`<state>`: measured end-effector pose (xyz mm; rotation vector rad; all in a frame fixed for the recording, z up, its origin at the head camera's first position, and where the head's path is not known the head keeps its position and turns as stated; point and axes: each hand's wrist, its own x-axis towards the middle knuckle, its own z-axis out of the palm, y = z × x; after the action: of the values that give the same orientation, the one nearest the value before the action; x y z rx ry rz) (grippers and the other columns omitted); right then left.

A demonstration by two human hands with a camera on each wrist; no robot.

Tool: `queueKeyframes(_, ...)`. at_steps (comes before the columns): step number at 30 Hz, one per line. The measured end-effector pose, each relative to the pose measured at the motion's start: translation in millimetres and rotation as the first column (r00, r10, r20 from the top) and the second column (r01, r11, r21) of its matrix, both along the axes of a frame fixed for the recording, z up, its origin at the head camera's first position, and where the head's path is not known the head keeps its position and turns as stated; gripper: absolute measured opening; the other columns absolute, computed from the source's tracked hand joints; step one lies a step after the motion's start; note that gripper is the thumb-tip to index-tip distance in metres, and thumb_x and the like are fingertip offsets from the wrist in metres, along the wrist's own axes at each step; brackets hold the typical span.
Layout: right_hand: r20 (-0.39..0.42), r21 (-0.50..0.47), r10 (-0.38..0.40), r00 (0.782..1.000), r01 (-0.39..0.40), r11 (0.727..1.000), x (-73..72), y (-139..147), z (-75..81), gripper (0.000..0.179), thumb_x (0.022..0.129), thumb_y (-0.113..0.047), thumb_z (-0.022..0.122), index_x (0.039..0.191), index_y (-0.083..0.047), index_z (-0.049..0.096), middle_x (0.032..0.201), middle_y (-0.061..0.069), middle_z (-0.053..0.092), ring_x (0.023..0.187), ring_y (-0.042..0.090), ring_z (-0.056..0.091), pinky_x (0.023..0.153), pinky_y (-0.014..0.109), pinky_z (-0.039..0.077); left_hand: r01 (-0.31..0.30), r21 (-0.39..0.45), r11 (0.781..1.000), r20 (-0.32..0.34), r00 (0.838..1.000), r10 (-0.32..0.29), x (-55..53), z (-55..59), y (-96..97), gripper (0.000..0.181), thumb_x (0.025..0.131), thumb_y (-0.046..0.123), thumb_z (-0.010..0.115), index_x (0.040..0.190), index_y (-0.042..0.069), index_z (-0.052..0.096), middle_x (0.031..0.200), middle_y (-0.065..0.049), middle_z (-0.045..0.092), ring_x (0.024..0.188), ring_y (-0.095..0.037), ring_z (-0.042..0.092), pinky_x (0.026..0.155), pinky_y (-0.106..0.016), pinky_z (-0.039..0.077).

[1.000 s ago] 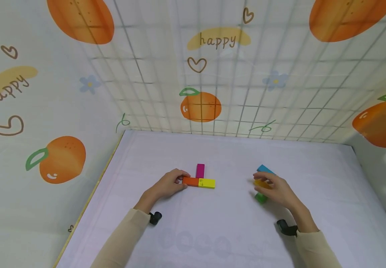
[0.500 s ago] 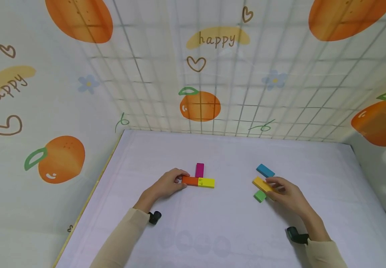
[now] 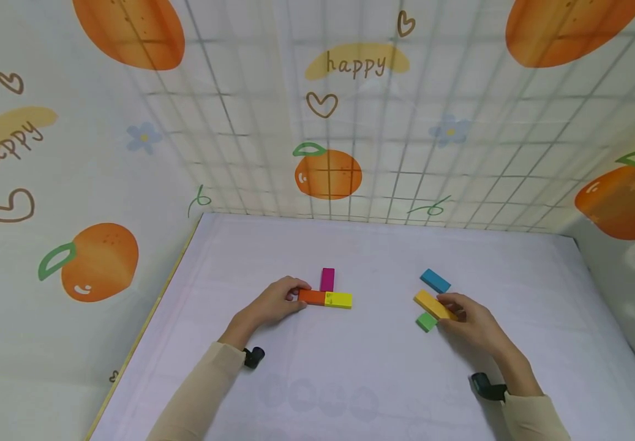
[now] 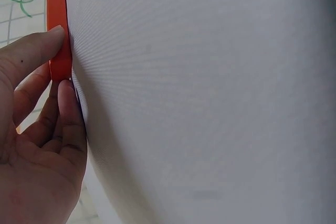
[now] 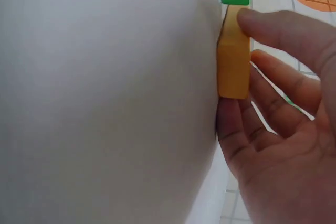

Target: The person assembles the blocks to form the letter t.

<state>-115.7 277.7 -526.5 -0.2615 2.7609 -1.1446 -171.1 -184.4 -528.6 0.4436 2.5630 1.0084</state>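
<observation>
On the left of the table, my left hand [image 3: 275, 304] pinches the outer end of a red-orange block [image 3: 312, 297] between thumb and fingers. A yellow block [image 3: 338, 300] meets its right end in line. Behind their joint stands a magenta block [image 3: 327, 279], pointing away from me. My right hand [image 3: 474, 321] pinches the near right end of a longer amber block [image 3: 433, 304], which lies slantwise; in the right wrist view the thumb is on the side of the amber block [image 5: 233, 69]. A small green block [image 3: 426, 321] sits against its near side.
A blue block [image 3: 435, 280] lies slantwise just behind the amber one. White cloth covers the table [image 3: 317, 367]. A patterned cloth wall [image 3: 383, 177] rises along the back, with more cloth at both sides.
My right hand has moved right and toward me from above the amber block and now pinches its end; blue and green blocks have come into fuller view. The left hand stays put.
</observation>
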Motion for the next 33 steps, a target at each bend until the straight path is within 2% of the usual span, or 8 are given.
queueKeyframes(4,-0.009,0.011,-0.004,1.000,0.004,1.000,-0.2,0.8,-2.6,0.048,0.088,-0.007,0.076,0.134,-0.004,0.058,0.115,0.011,0.064,0.101,0.026,0.058,0.086,0.043,0.050,-0.001,0.006,1.000,0.002,1.000,0.001,0.2,0.5,0.2,0.037,0.093,0.021,0.073,0.129,0.023,0.065,0.118,0.006,0.057,0.103,-0.018,0.051,0.090,-0.033,0.046)
queueKeyframes(12,-0.031,0.017,-0.010,0.999,0.010,1.000,1.3,0.0,-3.3,0.049,0.087,-0.005,0.076,0.133,-0.002,0.059,0.115,0.011,0.064,0.099,0.026,0.058,0.084,0.038,0.051,-0.003,-0.005,1.000,-0.007,1.000,0.003,0.5,-0.3,1.4,0.036,0.094,0.022,0.073,0.128,0.024,0.065,0.116,0.006,0.057,0.102,-0.018,0.051,0.089,-0.034,0.046)
queueKeyframes(21,-0.041,0.007,-0.012,0.999,0.012,1.000,2.2,-1.0,-1.9,0.050,0.087,-0.004,0.075,0.134,-0.001,0.057,0.119,0.016,0.063,0.103,0.030,0.059,0.087,0.047,0.050,-0.011,0.001,1.000,-0.013,1.000,0.011,1.7,-0.1,1.2,0.035,0.093,0.022,0.073,0.127,0.024,0.066,0.115,0.006,0.058,0.102,-0.019,0.051,0.088,-0.033,0.046)
queueKeyframes(33,-0.056,-0.034,0.026,0.998,-0.028,0.999,6.4,-17.7,11.9,0.047,0.089,-0.006,0.075,0.133,-0.003,0.059,0.126,0.013,0.063,0.106,0.029,0.058,0.087,0.045,0.051,-0.005,-0.002,1.000,-0.024,1.000,0.005,1.3,0.5,2.0,0.034,0.093,0.021,0.073,0.127,0.024,0.066,0.115,0.006,0.058,0.101,-0.018,0.051,0.088,-0.034,0.046)
